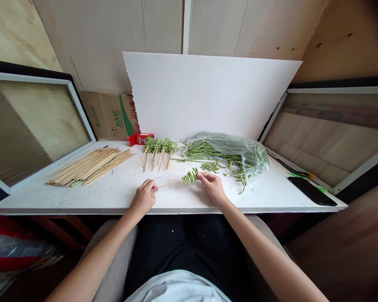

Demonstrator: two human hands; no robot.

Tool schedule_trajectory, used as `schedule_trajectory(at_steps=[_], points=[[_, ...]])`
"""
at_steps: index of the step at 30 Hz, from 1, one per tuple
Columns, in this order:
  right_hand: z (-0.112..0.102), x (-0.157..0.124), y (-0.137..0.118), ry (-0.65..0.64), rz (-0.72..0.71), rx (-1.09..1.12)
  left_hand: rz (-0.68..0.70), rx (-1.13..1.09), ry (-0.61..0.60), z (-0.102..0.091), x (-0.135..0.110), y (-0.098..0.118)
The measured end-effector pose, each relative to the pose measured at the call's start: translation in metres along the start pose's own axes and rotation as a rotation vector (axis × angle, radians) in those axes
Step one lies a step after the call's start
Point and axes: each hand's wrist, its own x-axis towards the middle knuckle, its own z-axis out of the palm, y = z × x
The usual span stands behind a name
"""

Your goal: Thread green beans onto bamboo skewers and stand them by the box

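My left hand is closed round the blunt end of a thin bamboo skewer. Several short green bean pieces sit threaded along the skewer's far part. At that end, my right hand pinches with thumb and fingertips at the last bean piece; the skewer's tip is hidden there. Just beyond my right hand lies a small pile of cut bean pieces. Finished bean skewers rest in a row toward the back, sticks pointing at me.
Loose bamboo skewers lie heaped on the left of the white table. Long beans spill from a clear plastic bag. A phone and green-handled scissors lie right. A red box and carton stand behind.
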Motion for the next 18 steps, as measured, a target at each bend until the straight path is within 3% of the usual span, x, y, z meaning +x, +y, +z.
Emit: schedule_trajectory(at_steps=[5, 14, 18], points=[[0.012, -0.002, 0.0, 0.031, 0.066, 0.037, 0.004, -0.006, 0.042, 0.001, 0.001, 0.0], [0.01, 0.002, 0.007, 0.069, 0.103, 0.098, -0.01, 0.028, 0.062, 0.002, 0.001, -0.005], [-0.001, 0.007, 0.002, 0.094, 0.133, 0.119, -0.016, 0.038, 0.067, 0.003, 0.0, -0.007]])
